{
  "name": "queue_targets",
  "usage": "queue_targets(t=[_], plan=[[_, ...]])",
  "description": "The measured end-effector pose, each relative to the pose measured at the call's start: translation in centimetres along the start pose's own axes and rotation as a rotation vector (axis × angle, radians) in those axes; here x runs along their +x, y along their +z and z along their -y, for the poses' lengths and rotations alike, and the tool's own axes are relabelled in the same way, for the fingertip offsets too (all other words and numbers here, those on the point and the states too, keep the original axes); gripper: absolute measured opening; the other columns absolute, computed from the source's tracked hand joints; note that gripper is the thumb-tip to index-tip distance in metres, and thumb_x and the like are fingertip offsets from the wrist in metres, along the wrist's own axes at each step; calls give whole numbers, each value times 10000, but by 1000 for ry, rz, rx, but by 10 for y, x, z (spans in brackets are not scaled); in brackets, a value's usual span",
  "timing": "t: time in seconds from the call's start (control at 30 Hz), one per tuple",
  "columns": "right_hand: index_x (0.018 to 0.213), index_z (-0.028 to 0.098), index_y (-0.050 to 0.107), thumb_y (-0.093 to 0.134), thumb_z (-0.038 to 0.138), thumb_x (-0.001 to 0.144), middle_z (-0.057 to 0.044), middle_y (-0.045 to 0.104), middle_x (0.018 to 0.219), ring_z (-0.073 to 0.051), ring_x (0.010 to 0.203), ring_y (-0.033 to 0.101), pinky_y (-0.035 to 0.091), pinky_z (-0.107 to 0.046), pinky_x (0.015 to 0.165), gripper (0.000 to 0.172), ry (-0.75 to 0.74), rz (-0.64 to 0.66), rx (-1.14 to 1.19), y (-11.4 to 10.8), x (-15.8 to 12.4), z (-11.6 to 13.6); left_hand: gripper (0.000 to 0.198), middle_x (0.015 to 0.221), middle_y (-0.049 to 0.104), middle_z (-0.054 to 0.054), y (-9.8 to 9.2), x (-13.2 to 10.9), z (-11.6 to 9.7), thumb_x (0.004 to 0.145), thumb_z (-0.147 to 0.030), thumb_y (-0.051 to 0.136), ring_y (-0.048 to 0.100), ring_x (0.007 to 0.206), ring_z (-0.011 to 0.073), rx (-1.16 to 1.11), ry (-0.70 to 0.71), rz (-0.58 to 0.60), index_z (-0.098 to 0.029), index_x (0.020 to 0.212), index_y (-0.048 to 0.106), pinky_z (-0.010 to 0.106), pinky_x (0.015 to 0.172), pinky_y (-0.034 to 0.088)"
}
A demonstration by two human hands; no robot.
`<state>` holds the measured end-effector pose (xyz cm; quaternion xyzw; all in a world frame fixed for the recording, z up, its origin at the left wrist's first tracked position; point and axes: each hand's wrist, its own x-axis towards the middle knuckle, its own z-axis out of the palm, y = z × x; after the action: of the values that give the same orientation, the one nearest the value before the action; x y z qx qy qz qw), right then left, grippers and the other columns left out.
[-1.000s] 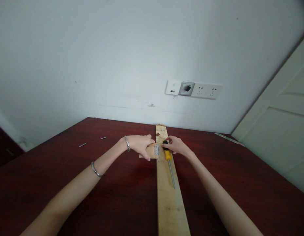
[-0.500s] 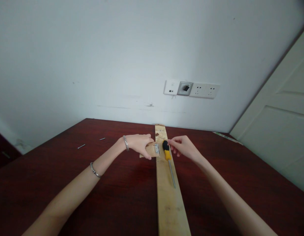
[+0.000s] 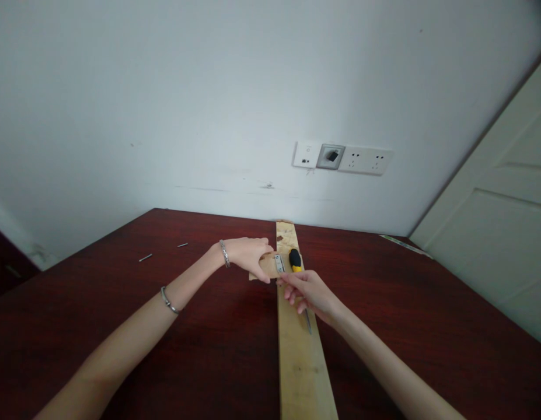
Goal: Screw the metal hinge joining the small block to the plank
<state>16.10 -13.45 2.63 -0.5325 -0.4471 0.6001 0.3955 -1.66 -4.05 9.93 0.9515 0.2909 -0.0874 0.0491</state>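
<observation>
A long pale wooden plank (image 3: 303, 361) lies on the dark red table (image 3: 209, 350), running away from me to the wall. My left hand (image 3: 248, 255) grips a small wooden block (image 3: 269, 266) pressed against the plank's left edge. A small metal hinge (image 3: 278, 263) bridges block and plank. A yellow-and-black screwdriver (image 3: 296, 262) lies on the plank, its shaft partly under my right hand (image 3: 307, 291). That hand hovers over the plank just below the hinge, thumb and forefinger pinched; whatever they hold is too small to see.
Two small screws (image 3: 145, 257) lie on the table at the far left. Wall sockets (image 3: 342, 158) sit on the white wall behind. A white door (image 3: 498, 221) stands at the right. A thin strip (image 3: 404, 245) lies at the table's far right edge.
My right hand has moved from the right of the screwdriver handle down and left, over the plank below the hinge. The left hand stays on the block.
</observation>
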Motion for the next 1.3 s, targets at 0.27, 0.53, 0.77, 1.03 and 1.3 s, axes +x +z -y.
queue_targets(t=[0.27,0.53,0.77,1.03,1.3], plan=[[719,113,686,690,321,733,1,606,537,-58,405,526,368,-121,290,209,-46,-48,137,9,2,-6,661,1000,528,51,4,3,3,651,-627,673,536,747,169,-49,0,32,-170,1117,571,246,582,365],[689,115,683,709,362,687,-9,616,564,-68,435,551,383,-134,316,249,-105,-85,163,8,6,-12,600,1176,525,88,10,7,22,796,-535,628,478,1095,215,-155,108,-166,-171,1259,514,271,900,386],[602,124,659,743,381,630,-26,615,571,-81,458,548,370,-144,311,272,-170,-138,209,14,5,-13,159,1048,590,68,16,19,22,893,-272,569,512,1014,181,-163,164,-328,-174,968,670,305,937,377],[667,116,693,768,395,617,-45,646,614,-101,501,587,363,-146,318,294,-157,-175,257,18,2,-11,157,948,612,57,17,21,15,910,-205,531,515,960,173,-145,175,-440,-168,861,676,295,897,403],[690,110,712,768,387,623,-55,662,637,-106,518,603,375,-143,318,290,-175,-183,267,21,0,-9,151,940,631,47,18,22,7,890,-197,540,532,957,180,-98,154,-400,-184,874,690,274,846,430]])
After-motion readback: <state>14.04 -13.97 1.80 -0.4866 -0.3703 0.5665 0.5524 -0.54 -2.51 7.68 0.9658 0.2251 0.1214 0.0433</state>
